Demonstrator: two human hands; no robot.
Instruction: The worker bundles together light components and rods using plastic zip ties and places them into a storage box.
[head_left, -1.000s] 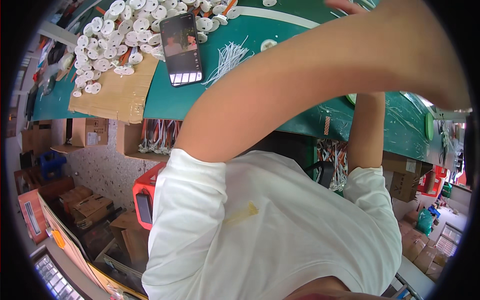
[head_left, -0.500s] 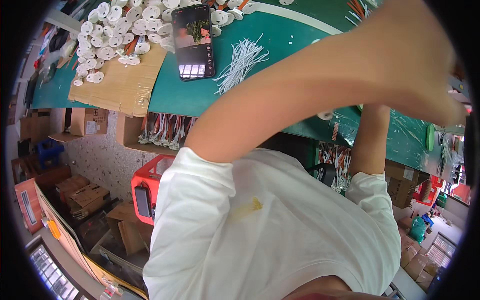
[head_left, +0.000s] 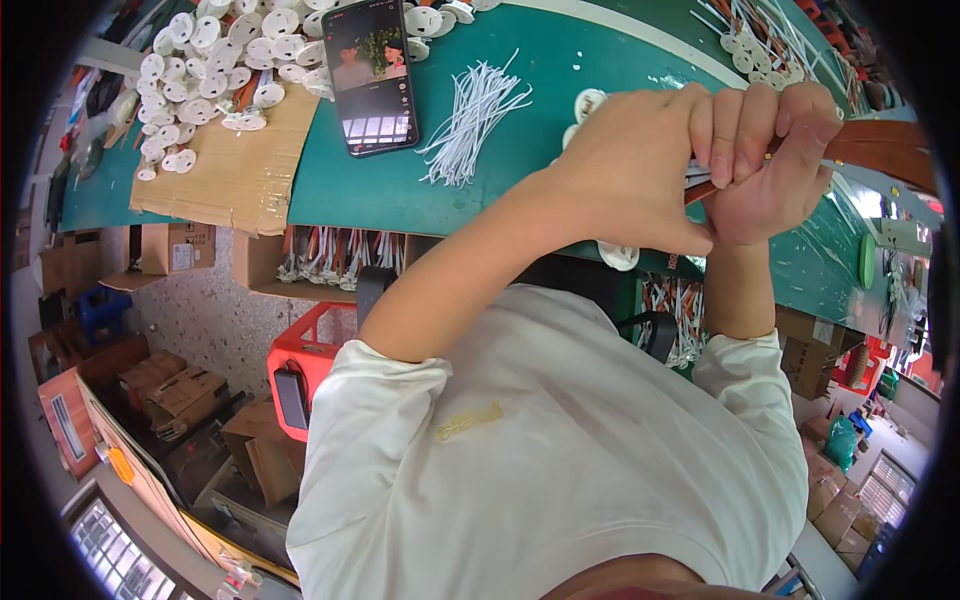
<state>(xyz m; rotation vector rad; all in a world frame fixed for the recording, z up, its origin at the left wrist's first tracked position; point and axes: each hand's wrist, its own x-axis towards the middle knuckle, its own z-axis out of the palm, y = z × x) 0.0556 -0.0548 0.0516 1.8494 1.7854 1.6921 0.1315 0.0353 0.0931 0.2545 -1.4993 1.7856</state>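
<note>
**Both hands clamped on a bundle of wires over the green bench**

Starting way out at 10 o'clock, there's a heap of small white round discs (head_left: 205, 60) spilling over a sheet of brown cardboard (head_left: 235, 170) that hangs off the table edge. Just right of that, around 11 o'clock, a smartphone (head_left: 372, 75) lies flat on the green table (head_left: 480, 190), screen lit. Next to it, near 12, a loose pile of short white wire pieces (head_left: 470, 115) fans out on the mat.

Then the action at about 1 to 2 o'clock: the left hand (head_left: 625, 165) and the right hand (head_left: 775, 160) are pressed together, both closed tight around a bundle of red-brown and white wires (head_left: 870, 150) that sticks out to the right toward 3 o'clock. The hands are touching each other, thumbs down. A white disc (head_left: 618, 258) peeks out just under the left hand at the table edge.

Down below the bench around 8 o'clock there's a red crate (head_left: 300, 365) and cardboard boxes (head_left: 180, 390) on the floor.
</note>
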